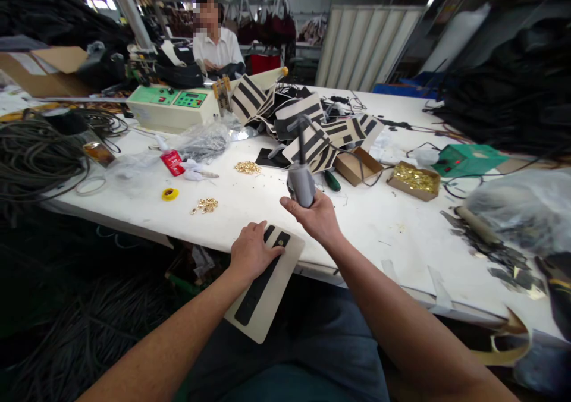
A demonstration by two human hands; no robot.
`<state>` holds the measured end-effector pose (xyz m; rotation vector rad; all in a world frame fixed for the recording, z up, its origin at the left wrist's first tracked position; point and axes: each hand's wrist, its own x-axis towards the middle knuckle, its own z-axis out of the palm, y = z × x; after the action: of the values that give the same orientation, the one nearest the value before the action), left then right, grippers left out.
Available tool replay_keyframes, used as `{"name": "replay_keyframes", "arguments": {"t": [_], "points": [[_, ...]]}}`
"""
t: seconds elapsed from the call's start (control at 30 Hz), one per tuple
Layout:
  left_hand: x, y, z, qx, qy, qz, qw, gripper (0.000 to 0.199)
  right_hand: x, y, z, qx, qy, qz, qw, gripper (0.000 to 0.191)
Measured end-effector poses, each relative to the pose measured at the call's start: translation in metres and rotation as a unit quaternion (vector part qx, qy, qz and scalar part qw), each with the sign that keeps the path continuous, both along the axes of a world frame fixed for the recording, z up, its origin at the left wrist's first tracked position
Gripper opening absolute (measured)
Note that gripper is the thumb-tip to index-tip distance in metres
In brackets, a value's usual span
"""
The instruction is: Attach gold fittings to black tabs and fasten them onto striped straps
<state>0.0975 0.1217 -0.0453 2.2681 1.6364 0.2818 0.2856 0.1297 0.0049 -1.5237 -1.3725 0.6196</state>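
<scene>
My left hand [253,252] grips a beige flat panel [282,283] with black straps on it, tilted off the table's front edge over my lap. Its thumb presses on a strap, beside a small gold-coloured fitting [281,243]. My right hand [320,216] is closed around a grey cylindrical corded tool [303,187], held up over the table; its working end cannot be made out. To the left of it lie a small pile of gold-coloured metal pieces [207,205] and a second gold pile [247,167].
Striped panels [300,116] are heaped at the back of the white table [357,235]. A cardboard box of gold pieces [414,181] and a green device [468,159] stand right. Left are a red bottle [172,163] and yellow tape [170,194]. A person [217,48] sits beyond.
</scene>
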Motion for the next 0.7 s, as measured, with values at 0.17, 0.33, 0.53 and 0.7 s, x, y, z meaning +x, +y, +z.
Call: {"name": "replay_keyframes", "arguments": {"t": [0.17,0.33,0.53,0.7], "points": [[-0.001,-0.001,0.004,-0.015,0.008,0.011,1.0,0.079,0.062,0.008,-0.024,-0.15,-0.336,0.005,0.93,0.03],[0.001,-0.002,0.003,-0.028,0.014,0.035,0.999,0.071,0.078,-0.007,-0.037,-0.136,-0.379,-0.005,0.915,0.044],[0.003,-0.008,-0.001,-0.024,0.018,0.053,0.998,0.06,0.03,-0.044,-0.052,-0.041,-0.259,0.084,0.961,0.045],[0.001,-0.01,-0.002,-0.021,-0.007,0.058,0.998,0.043,0.011,-0.046,-0.068,-0.101,-0.202,0.092,0.97,0.036]]}}
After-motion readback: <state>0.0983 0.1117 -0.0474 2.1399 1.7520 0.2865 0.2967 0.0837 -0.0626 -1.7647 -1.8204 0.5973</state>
